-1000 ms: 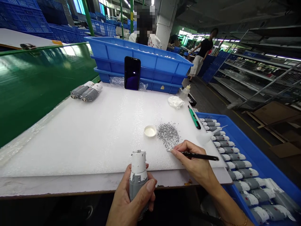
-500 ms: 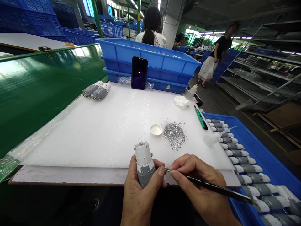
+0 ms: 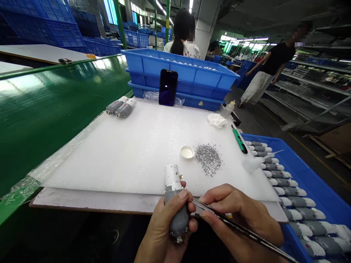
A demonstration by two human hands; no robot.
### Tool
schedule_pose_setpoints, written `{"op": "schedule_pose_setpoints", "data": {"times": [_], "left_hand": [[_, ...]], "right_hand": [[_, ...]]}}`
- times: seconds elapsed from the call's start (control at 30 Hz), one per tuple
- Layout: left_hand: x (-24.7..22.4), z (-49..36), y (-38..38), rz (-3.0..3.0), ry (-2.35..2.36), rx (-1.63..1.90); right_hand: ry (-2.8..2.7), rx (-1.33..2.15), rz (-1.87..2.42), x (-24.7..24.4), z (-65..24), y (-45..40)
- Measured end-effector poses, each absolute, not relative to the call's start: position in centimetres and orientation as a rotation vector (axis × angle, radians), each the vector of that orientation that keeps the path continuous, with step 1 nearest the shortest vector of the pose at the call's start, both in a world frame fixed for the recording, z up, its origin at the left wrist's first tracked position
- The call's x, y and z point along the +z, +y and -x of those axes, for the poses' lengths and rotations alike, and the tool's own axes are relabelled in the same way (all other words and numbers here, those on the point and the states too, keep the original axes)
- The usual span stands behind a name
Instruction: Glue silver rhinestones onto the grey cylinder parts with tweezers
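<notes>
- No words, brand or numbers can be read anywhere in view.
- A small yellow label [image 3: 200, 103] sits on the lowest blue crate [image 3: 211, 105], well ahead of the grip; its print is too small to read.
- The black tweezers [image 3: 241, 230] in the right hand [image 3: 241, 212] show small white marks along the shank, unreadable.

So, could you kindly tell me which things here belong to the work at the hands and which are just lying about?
In use: left hand holding a grey-and-white cylindrical part; right hand holding black tweezers; pile of silver rhinestones; small white lid.

Lying about: phone; green utility knife; white cloth; stacked blue crates.
</notes>
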State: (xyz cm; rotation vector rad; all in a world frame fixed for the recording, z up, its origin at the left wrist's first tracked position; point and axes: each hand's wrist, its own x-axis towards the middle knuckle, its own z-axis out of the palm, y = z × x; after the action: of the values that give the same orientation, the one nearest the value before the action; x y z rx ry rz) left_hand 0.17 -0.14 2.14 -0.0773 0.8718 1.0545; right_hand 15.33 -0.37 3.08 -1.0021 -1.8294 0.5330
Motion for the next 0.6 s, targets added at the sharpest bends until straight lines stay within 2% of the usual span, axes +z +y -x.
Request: {"op": "schedule_pose_setpoints", "data": {"times": [0.6], "left_hand": [[2.65,-0.85,-0.16,0.165,0.962,1.122]], "right_hand": [[-1.944,0.426,0.942,2.48,-14.98,-0.45]]}}
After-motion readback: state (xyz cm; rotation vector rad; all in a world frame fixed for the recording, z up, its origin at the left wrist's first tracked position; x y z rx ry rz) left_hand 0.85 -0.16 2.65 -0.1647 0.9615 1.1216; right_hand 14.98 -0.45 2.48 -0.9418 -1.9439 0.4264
